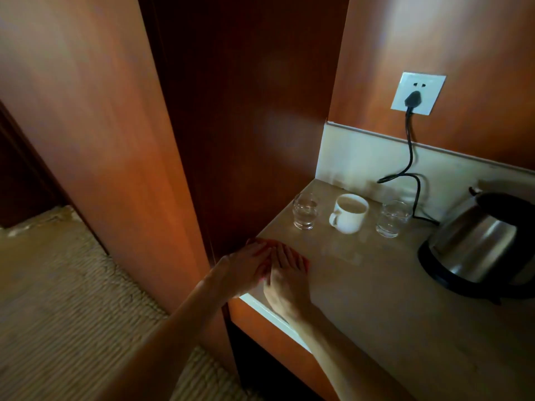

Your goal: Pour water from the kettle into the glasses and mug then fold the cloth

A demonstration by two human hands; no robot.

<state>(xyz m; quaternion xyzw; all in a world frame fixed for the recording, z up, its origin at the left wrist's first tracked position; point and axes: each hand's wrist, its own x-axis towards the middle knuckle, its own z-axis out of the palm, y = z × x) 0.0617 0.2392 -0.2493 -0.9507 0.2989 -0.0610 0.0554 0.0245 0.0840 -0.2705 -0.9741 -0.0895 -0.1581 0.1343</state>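
Two clear glasses, the left glass (304, 211) and the right glass (393, 218), stand at the back of the beige counter (376, 299) with a white mug (348, 214) between them. All three seem to hold liquid. A steel kettle (474, 244) sits on its black base at the right. At the counter's front left corner lies a small red cloth (302, 260), mostly hidden under my hands. My left hand (246, 264) and my right hand (286, 273) rest side by side on it, fingers pressed down on the fabric.
A black cord (409, 157) runs from the wall socket (417, 92) down to the kettle base, passing behind the right glass. A tall wooden panel (246, 125) borders the counter on the left. Woven carpet (72, 299) covers the floor below.
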